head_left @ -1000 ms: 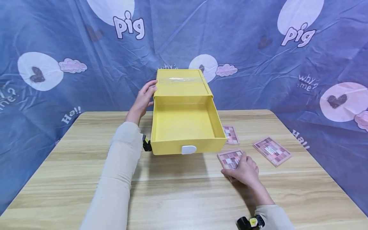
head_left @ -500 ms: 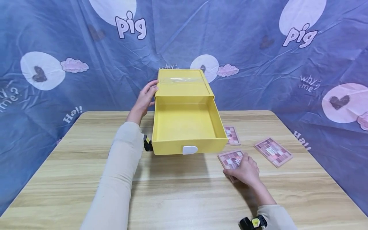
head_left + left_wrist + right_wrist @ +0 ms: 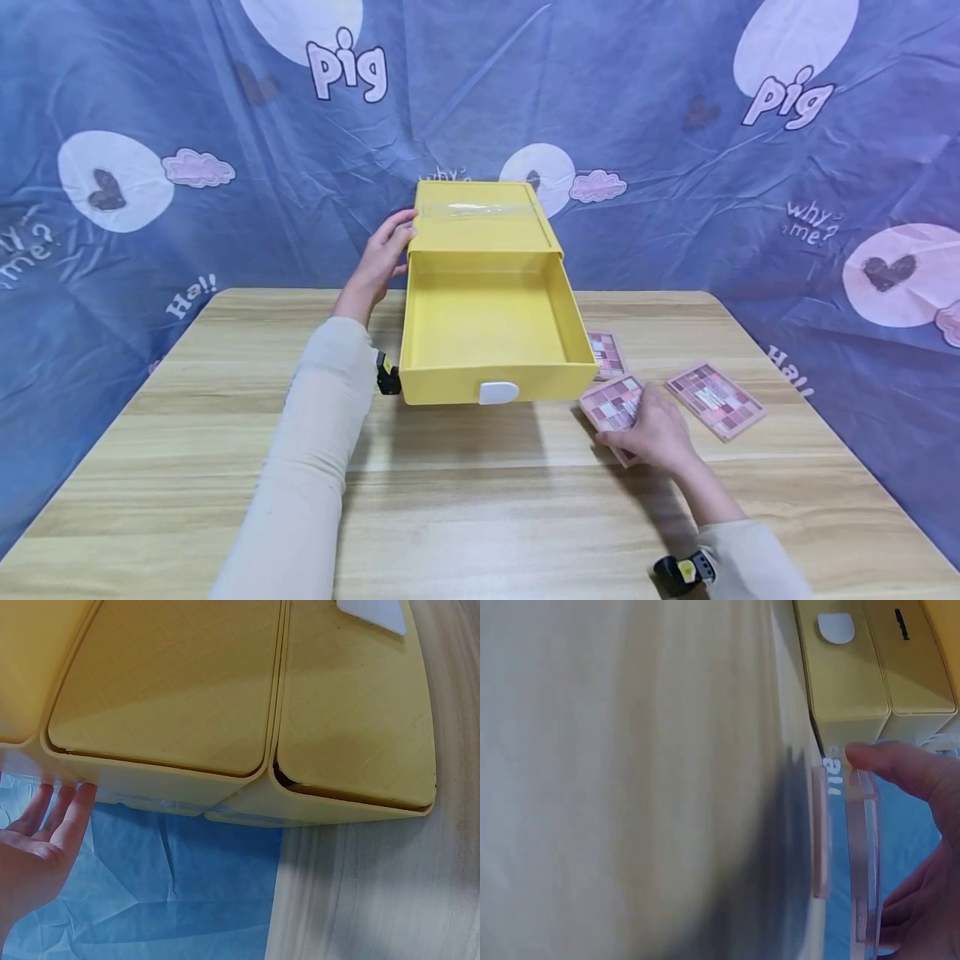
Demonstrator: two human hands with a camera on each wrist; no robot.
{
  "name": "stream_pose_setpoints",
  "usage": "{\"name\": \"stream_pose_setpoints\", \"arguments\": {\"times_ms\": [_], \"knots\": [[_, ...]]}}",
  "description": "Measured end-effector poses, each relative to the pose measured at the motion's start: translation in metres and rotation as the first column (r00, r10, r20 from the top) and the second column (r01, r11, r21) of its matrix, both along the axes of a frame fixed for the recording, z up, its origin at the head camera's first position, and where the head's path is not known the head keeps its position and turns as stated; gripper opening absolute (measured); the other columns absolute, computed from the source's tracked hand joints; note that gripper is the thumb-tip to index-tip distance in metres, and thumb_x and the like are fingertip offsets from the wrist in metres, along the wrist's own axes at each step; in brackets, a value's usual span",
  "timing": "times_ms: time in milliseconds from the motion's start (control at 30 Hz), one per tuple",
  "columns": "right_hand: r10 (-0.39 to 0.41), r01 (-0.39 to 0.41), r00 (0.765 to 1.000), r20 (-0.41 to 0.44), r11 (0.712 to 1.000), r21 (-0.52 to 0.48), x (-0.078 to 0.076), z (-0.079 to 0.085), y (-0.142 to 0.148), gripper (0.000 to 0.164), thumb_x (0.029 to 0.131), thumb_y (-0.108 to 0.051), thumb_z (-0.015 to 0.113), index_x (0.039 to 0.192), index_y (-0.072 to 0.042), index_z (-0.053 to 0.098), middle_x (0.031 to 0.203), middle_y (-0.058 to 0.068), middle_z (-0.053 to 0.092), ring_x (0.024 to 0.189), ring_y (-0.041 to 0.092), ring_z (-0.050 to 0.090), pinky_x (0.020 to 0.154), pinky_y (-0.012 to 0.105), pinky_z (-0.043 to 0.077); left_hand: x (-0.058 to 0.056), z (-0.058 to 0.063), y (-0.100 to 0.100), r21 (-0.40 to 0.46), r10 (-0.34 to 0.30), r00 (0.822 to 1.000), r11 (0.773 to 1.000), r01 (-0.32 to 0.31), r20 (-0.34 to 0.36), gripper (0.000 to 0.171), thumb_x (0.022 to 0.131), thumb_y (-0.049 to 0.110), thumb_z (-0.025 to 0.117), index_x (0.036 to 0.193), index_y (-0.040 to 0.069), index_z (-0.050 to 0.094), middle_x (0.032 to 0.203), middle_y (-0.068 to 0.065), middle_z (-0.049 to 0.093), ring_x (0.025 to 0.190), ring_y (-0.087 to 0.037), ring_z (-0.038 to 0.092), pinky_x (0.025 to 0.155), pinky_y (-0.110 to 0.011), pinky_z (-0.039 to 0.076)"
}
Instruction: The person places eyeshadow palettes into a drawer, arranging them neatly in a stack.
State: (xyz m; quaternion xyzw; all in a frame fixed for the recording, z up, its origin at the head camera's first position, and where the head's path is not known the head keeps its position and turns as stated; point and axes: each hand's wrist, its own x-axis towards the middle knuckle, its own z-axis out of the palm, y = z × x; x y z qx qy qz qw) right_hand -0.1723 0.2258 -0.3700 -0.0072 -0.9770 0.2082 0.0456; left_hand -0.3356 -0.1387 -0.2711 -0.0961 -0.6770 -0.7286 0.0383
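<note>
A yellow drawer cabinet (image 3: 483,217) stands at the back with its top drawer (image 3: 498,383) pulled out and nothing inside. My left hand (image 3: 378,262) is against its left side; in the left wrist view the straight fingers (image 3: 71,817) touch the yellow wall. On the right, my right hand (image 3: 656,429) pinches a pink eyeshadow palette (image 3: 611,404) between thumb and fingers. The right wrist view has this held palette (image 3: 861,862) edge-on, raised above the tabletop, thumb at one end. A second palette (image 3: 607,354) lies partly hidden behind the drawer, and a third palette (image 3: 716,400) lies farther right.
Below the open drawer, the left wrist view shows a closed middle drawer (image 3: 169,682) and a closed bottom drawer (image 3: 356,705). Everything rests on a wood-grain table (image 3: 480,517). A blue printed cloth (image 3: 660,233) hangs behind it.
My right hand has lifted the near palette off the table, tilting it and shifting it slightly right and away. My left hand keeps its place on the cabinet; the head view has drifted slightly.
</note>
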Motion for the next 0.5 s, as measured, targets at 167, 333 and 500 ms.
{"name": "stream_pose_setpoints", "arguments": {"times_ms": [167,333,500], "knots": [[0.079,-0.078,0.997,0.01,0.997,-0.015,-0.003,0.011,0.008,0.087,0.054,-0.041,0.077,0.105,0.015,0.036,0.086,0.025,0.048,0.078,0.036,0.048,0.068,0.046,0.039,0.0,0.0,0.0,-0.006,0.0,1.0,1.0,0.0,-0.013,0.042,0.085,0.022,0.047,0.126,0.015,0.042,0.128,-0.003,0.041,0.109,-0.015,0.039,0.086,-0.049,0.031],[0.144,-0.139,0.988,0.053,0.985,-0.098,-0.006,0.022,0.016,0.102,0.057,-0.041,0.075,0.118,0.022,0.024,0.1,0.035,0.044,0.088,0.042,0.046,0.075,0.05,0.037,0.0,0.001,0.0,-0.008,0.005,1.0,1.0,-0.006,-0.006,0.042,0.085,0.022,0.047,0.126,0.016,0.042,0.128,-0.003,0.041,0.109,-0.015,0.039,0.085,-0.048,0.032],[0.185,-0.178,0.981,0.05,0.977,-0.118,-0.009,0.039,0.02,0.098,0.059,-0.037,0.076,0.118,0.022,0.024,0.098,0.032,0.045,0.082,0.035,0.047,0.073,0.048,0.038,0.001,0.001,0.0,-0.016,0.011,1.0,1.0,-0.011,0.0,0.042,0.084,0.022,0.047,0.126,0.016,0.043,0.129,-0.003,0.04,0.109,-0.015,0.039,0.085,-0.048,0.032]]}}
